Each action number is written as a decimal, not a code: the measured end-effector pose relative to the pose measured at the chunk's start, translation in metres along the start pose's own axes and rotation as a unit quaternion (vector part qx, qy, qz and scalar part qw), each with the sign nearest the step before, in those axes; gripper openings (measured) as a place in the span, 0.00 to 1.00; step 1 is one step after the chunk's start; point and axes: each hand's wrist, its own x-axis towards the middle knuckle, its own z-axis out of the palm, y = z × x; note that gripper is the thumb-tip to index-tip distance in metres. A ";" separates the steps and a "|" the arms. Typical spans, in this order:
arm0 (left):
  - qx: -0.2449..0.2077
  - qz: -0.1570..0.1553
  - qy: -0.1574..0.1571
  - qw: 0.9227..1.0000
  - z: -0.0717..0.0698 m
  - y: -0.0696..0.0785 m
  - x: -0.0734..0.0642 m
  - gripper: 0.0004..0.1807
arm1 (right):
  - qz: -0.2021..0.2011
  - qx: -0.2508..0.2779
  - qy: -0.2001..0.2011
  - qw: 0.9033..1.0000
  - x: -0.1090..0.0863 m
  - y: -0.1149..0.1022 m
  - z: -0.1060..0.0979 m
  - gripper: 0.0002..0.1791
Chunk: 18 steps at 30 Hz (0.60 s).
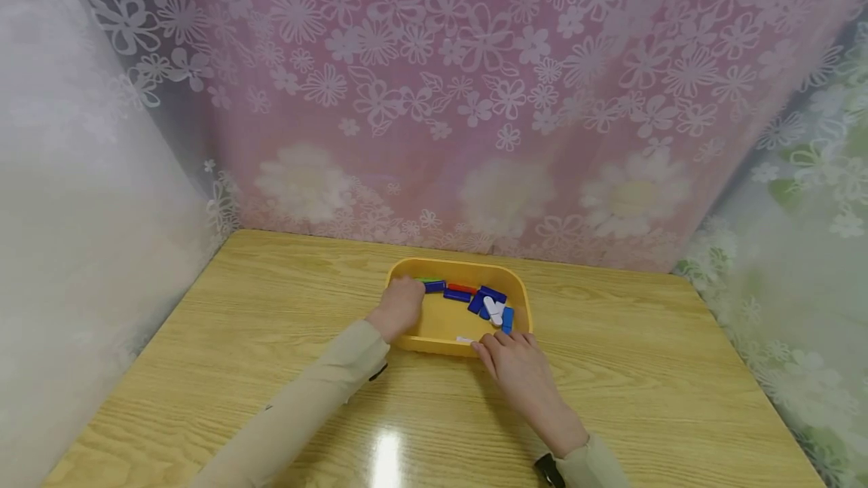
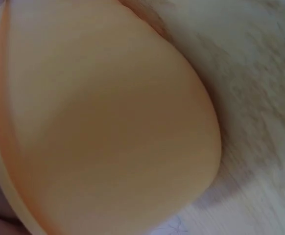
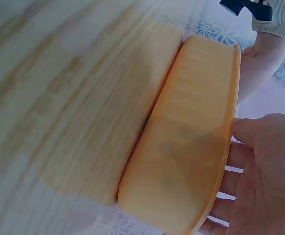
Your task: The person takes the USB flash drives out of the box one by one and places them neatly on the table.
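Observation:
A yellow plastic bin [image 1: 447, 347] holds small oblong pieces. My left hand [image 1: 398, 307] reaches over its left end, knuckles up, beside a dark blue piece [image 1: 434, 287] and a partly covered green piece [image 1: 426, 279]. Its fingertips are hidden, so whether it holds anything cannot be told; the left wrist view mostly shows the bin's outer wall [image 2: 113, 122]. My right hand [image 1: 518, 367] grips the near rim toward the right corner, fingers hooked over it. From the right wrist view, the thumb of that hand [image 3: 270, 166] touches the rim.
Inside the bin lie a red piece [image 1: 463, 288], more dark blue pieces [image 1: 457, 295], white pieces [image 1: 493, 311] and a lighter blue piece [image 1: 508, 319]. The bin stands on a wooden table [image 1: 305, 277], with a pink floral curtain [image 1: 434, 134] behind it.

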 end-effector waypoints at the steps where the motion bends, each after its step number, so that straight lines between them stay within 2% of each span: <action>1: -0.010 0.000 -0.005 1.000 0.000 0.000 0.000 0.06 | 0.000 -0.001 0.000 1.000 0.000 0.000 0.000 0.11; 5: -0.026 0.008 -0.027 0.999 0.001 -0.001 0.002 0.05 | -0.002 0.000 0.005 1.000 -0.001 0.000 0.000 0.11; 6: -0.024 0.022 -0.018 0.999 0.010 -0.006 0.005 0.07 | -0.003 0.000 0.008 1.000 -0.001 0.000 0.000 0.11; 9: -0.016 0.032 -0.030 0.999 0.013 -0.005 0.005 0.08 | -0.006 -0.002 0.014 1.000 -0.001 0.000 0.000 0.10; 12: -0.022 0.040 -0.036 0.998 0.013 -0.002 0.002 0.10 | -0.007 -0.004 0.013 1.000 -0.001 0.000 0.000 0.11; 13: -0.028 0.034 -0.049 0.998 0.004 0.002 -0.002 0.10 | -0.007 -0.004 0.012 1.000 0.000 0.000 0.000 0.11; 18: -0.060 0.051 -0.045 0.996 0.005 0.003 -0.005 0.10 | -0.004 -0.004 0.008 1.000 -0.001 0.000 0.000 0.11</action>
